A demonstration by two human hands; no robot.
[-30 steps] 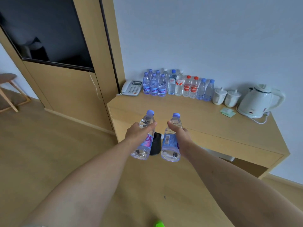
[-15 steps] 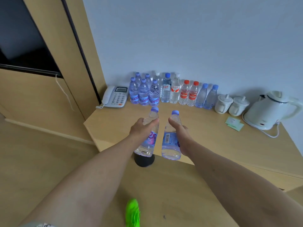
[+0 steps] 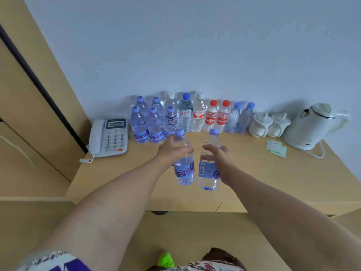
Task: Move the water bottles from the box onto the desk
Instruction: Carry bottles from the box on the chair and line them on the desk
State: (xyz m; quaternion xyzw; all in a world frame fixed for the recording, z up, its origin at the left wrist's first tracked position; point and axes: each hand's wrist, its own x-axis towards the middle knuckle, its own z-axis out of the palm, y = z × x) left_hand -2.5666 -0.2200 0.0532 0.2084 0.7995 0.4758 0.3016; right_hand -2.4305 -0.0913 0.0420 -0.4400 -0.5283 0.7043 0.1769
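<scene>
My left hand (image 3: 172,152) grips a clear water bottle (image 3: 184,169) with a purple cap and purple label, held upright above the wooden desk (image 3: 273,177). Beside it my right hand (image 3: 219,155) grips a second such bottle (image 3: 208,173), its barcode facing me. Both bottles hang over the desk's middle, apart from each other. Several more bottles (image 3: 154,124) with purple, blue, white and red caps stand in rows against the back wall. The box is out of view.
A white telephone (image 3: 109,137) sits at the desk's left end beside a wooden cabinet (image 3: 29,114). Two white lidded cups (image 3: 270,125), a white kettle (image 3: 312,127) with its cord and green packets (image 3: 276,147) occupy the right end.
I have moved closer to the desk, and both hands with their bottles have gone forward from in front of its edge to over its top.
</scene>
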